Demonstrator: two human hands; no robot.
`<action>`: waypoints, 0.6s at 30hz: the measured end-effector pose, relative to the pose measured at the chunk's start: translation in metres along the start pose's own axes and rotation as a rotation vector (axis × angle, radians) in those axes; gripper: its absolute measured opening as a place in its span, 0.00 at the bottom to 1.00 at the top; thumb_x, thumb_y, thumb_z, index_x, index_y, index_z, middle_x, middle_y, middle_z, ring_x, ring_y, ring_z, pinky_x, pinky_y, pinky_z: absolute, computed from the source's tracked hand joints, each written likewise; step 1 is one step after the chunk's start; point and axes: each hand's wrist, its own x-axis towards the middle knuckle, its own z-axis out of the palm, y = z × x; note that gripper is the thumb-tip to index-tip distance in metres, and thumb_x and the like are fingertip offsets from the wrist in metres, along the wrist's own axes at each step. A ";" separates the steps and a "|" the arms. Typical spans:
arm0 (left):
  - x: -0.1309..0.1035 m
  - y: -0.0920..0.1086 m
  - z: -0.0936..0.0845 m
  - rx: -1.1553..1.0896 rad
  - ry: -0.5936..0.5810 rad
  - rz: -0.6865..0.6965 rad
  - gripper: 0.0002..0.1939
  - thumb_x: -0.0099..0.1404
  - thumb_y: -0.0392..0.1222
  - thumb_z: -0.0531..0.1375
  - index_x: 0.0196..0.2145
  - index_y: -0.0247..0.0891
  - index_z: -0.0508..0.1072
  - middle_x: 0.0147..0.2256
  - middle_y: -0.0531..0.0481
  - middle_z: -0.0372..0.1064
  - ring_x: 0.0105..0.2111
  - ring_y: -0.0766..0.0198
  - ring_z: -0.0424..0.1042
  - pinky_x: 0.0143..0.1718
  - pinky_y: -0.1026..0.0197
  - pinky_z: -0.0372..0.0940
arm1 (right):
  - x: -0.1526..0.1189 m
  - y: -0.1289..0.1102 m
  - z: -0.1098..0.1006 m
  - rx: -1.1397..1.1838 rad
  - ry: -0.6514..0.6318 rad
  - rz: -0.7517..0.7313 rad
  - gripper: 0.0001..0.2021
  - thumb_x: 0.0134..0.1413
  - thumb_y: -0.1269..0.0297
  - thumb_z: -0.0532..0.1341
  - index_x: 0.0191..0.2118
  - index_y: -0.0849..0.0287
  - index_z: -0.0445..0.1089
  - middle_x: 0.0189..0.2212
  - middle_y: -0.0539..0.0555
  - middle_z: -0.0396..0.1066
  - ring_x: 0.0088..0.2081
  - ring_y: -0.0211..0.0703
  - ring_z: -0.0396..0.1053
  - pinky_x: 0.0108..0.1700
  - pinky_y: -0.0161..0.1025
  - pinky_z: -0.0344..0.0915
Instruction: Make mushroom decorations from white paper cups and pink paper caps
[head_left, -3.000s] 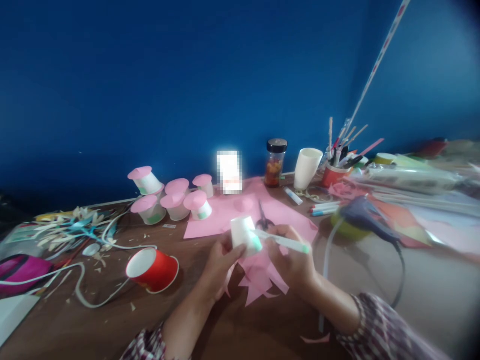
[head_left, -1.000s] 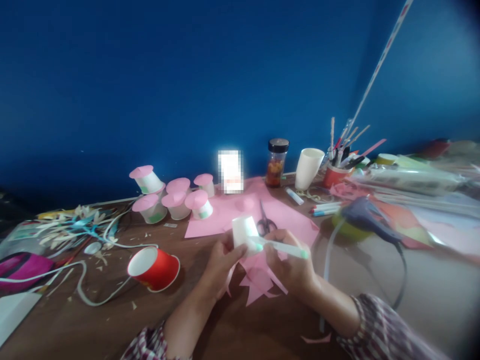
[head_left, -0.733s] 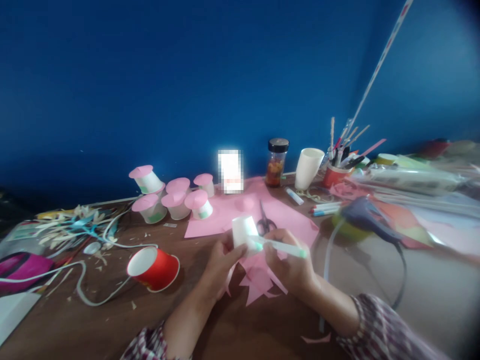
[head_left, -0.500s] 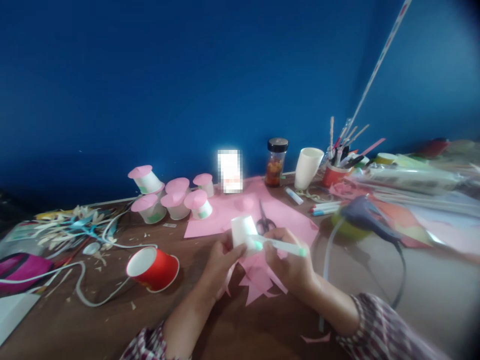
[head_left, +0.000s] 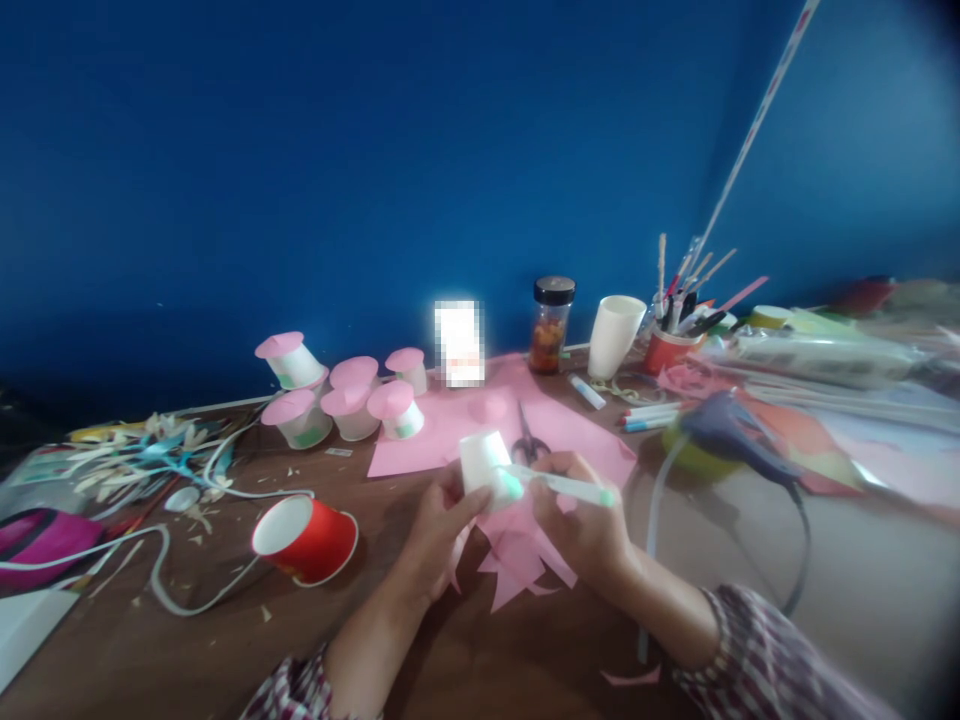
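My left hand [head_left: 450, 525] is closed on a small white paper cup [head_left: 482, 462], which is tilted in front of me. Light green colour shows on the cup's lower right side. Between the fingers of my right hand [head_left: 581, 515] is a green marker [head_left: 566, 485], its tip touching or close against the green patch. Pink paper scraps [head_left: 517, 565] lie below the hands. Just behind them, scissors [head_left: 530, 440] rest on a pink sheet [head_left: 431, 440]. Several white cups with pink paper tops, such as this small cup [head_left: 396, 410], stand to the left.
A red paper cup [head_left: 319, 545] lies on its side at left. Along the wall stand a dark-lidded jar [head_left: 551, 330], a white cup [head_left: 616, 335] and a red holder [head_left: 670, 352] with brushes. A glue gun [head_left: 739, 435] and cords lie right; wood shavings [head_left: 161, 450] lie left.
The cup has turned slightly in my left hand, and the green patch on it looks larger. The marker has shifted a little; both grips stay the same.
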 end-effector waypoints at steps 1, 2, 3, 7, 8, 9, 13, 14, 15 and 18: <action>0.000 0.000 0.000 -0.001 0.005 -0.002 0.22 0.55 0.36 0.67 0.48 0.38 0.72 0.43 0.43 0.74 0.45 0.55 0.72 0.53 0.50 0.61 | 0.000 0.000 0.000 0.002 -0.001 0.003 0.01 0.55 0.68 0.57 0.33 0.57 0.65 0.22 0.49 0.71 0.21 0.37 0.68 0.24 0.32 0.65; 0.000 0.000 0.000 -0.001 0.008 -0.004 0.23 0.54 0.36 0.68 0.48 0.38 0.72 0.43 0.43 0.74 0.45 0.55 0.73 0.53 0.50 0.61 | -0.001 0.001 0.001 0.005 -0.002 0.006 0.01 0.55 0.68 0.57 0.33 0.57 0.65 0.22 0.49 0.71 0.21 0.37 0.68 0.24 0.32 0.65; 0.000 0.001 0.000 -0.001 0.009 -0.005 0.23 0.54 0.36 0.68 0.48 0.38 0.72 0.43 0.43 0.74 0.45 0.54 0.73 0.53 0.50 0.60 | -0.002 0.001 0.001 0.010 -0.004 0.009 0.01 0.55 0.68 0.57 0.33 0.57 0.65 0.22 0.49 0.70 0.21 0.37 0.68 0.24 0.32 0.65; 0.000 0.001 0.001 0.007 -0.002 0.003 0.22 0.55 0.37 0.67 0.48 0.38 0.72 0.43 0.43 0.74 0.45 0.54 0.72 0.52 0.51 0.60 | -0.002 0.001 -0.001 0.139 -0.009 0.089 0.01 0.55 0.68 0.57 0.34 0.57 0.65 0.24 0.49 0.69 0.23 0.37 0.68 0.24 0.32 0.66; 0.000 0.001 0.002 0.008 -0.004 0.004 0.22 0.55 0.37 0.67 0.48 0.38 0.72 0.43 0.43 0.74 0.45 0.54 0.72 0.51 0.51 0.60 | -0.001 0.000 -0.001 0.198 0.005 0.133 0.01 0.56 0.68 0.57 0.34 0.57 0.65 0.24 0.49 0.69 0.23 0.36 0.67 0.22 0.31 0.64; 0.000 0.002 0.002 0.007 -0.004 0.002 0.22 0.55 0.36 0.67 0.48 0.38 0.72 0.43 0.43 0.74 0.45 0.55 0.72 0.51 0.52 0.61 | 0.000 0.000 -0.002 0.254 0.030 0.175 0.01 0.57 0.68 0.57 0.34 0.57 0.65 0.24 0.49 0.69 0.22 0.35 0.66 0.21 0.30 0.63; 0.000 0.005 0.002 -0.054 0.017 0.004 0.20 0.57 0.37 0.65 0.48 0.41 0.71 0.42 0.47 0.74 0.45 0.59 0.71 0.50 0.55 0.61 | 0.003 0.000 -0.004 0.393 0.109 0.231 0.03 0.60 0.67 0.57 0.38 0.58 0.66 0.25 0.49 0.70 0.22 0.34 0.66 0.23 0.30 0.65; 0.000 0.006 0.002 -0.078 0.025 0.010 0.19 0.57 0.38 0.65 0.47 0.41 0.72 0.41 0.48 0.74 0.44 0.60 0.71 0.50 0.56 0.61 | 0.002 0.000 -0.003 0.418 0.096 0.225 0.05 0.60 0.66 0.56 0.41 0.58 0.66 0.26 0.50 0.71 0.23 0.35 0.67 0.24 0.31 0.66; -0.001 0.008 0.002 -0.104 0.033 0.012 0.17 0.58 0.39 0.64 0.47 0.42 0.72 0.41 0.49 0.74 0.43 0.60 0.71 0.49 0.56 0.62 | 0.001 0.001 -0.002 0.437 0.072 0.214 0.07 0.61 0.66 0.56 0.44 0.58 0.66 0.28 0.51 0.71 0.25 0.36 0.68 0.25 0.32 0.67; -0.002 0.013 0.002 -0.176 0.060 -0.042 0.16 0.59 0.42 0.63 0.46 0.39 0.73 0.39 0.48 0.75 0.40 0.61 0.73 0.48 0.58 0.65 | -0.002 0.002 0.000 0.428 0.004 0.157 0.10 0.63 0.67 0.54 0.49 0.56 0.66 0.30 0.51 0.72 0.27 0.37 0.70 0.31 0.36 0.70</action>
